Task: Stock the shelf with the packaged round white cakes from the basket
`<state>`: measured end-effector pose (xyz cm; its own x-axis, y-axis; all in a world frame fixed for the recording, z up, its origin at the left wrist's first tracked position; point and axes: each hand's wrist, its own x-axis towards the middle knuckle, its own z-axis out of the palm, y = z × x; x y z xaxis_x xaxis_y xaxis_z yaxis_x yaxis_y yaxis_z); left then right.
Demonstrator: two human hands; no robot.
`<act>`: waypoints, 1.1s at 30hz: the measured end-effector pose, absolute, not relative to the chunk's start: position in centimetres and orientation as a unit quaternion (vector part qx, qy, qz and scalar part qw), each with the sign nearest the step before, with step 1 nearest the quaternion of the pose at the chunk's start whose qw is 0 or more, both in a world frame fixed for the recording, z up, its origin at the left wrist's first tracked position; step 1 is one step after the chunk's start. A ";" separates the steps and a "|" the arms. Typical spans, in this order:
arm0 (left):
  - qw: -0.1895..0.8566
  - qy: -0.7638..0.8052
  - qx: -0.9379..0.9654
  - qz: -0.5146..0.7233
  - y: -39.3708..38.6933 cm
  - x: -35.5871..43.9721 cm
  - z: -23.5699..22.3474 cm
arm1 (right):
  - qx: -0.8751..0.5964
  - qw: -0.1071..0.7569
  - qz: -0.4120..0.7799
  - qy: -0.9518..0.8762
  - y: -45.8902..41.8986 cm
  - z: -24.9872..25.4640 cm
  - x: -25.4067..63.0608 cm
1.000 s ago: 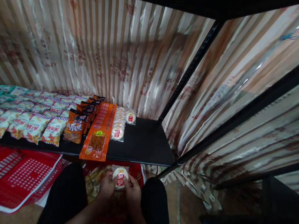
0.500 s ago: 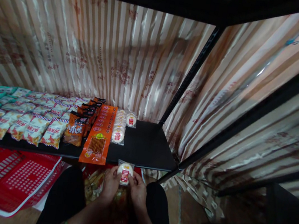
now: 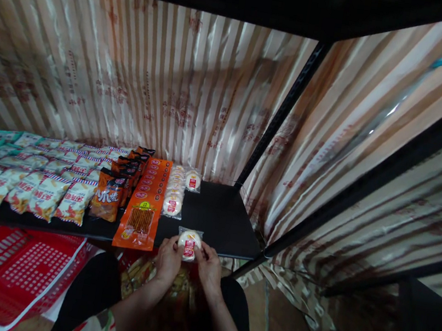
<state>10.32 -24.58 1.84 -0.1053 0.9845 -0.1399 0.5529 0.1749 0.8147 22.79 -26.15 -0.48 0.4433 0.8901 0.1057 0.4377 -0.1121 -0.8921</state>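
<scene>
A clear packet of round white crackers [image 3: 189,242] with a red label is gripped between my left hand [image 3: 169,258] and my right hand [image 3: 209,265], one at each side. Both hands are closed on its edges, at the front edge of the black shelf [image 3: 217,215]. Behind it, a row of similar cracker packets [image 3: 173,197] runs toward the back, and a single packet [image 3: 192,180] lies at the rear beside that row. Left of the row lies a long orange snack pack [image 3: 142,203] with a window showing brown sticks.
Orange-black snack bags [image 3: 107,195] and rows of white snack bags [image 3: 48,198] fill the shelf's left part. Below are a red basket [image 3: 31,270] and, between my knees, a container of wrapped goods [image 3: 138,277]. A black post [image 3: 281,113] rises at the shelf's right rear corner.
Both hands have moved forward and slightly up with the cracker packet, which now reaches over the shelf's front edge. The view has shifted slightly.
</scene>
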 end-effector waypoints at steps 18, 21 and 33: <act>0.336 0.689 0.584 0.267 -19.8 12.8 3.2 | -0.715 0.450 0.201 -0.496 -21.0 -0.1 25.4; 0.340 0.693 0.568 0.286 -19.1 13.3 3.1 | -0.723 0.443 0.194 -0.494 -20.3 -0.4 25.8; 0.337 0.676 0.569 0.326 -17.1 14.6 2.7 | -0.731 0.441 0.211 -0.477 -17.2 -0.3 26.2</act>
<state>14.60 -17.11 2.75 -0.1257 0.9884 -0.0847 0.5492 0.1404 0.8238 26.22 -17.22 -0.27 0.4569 0.8824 0.1120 0.5108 -0.1572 -0.8452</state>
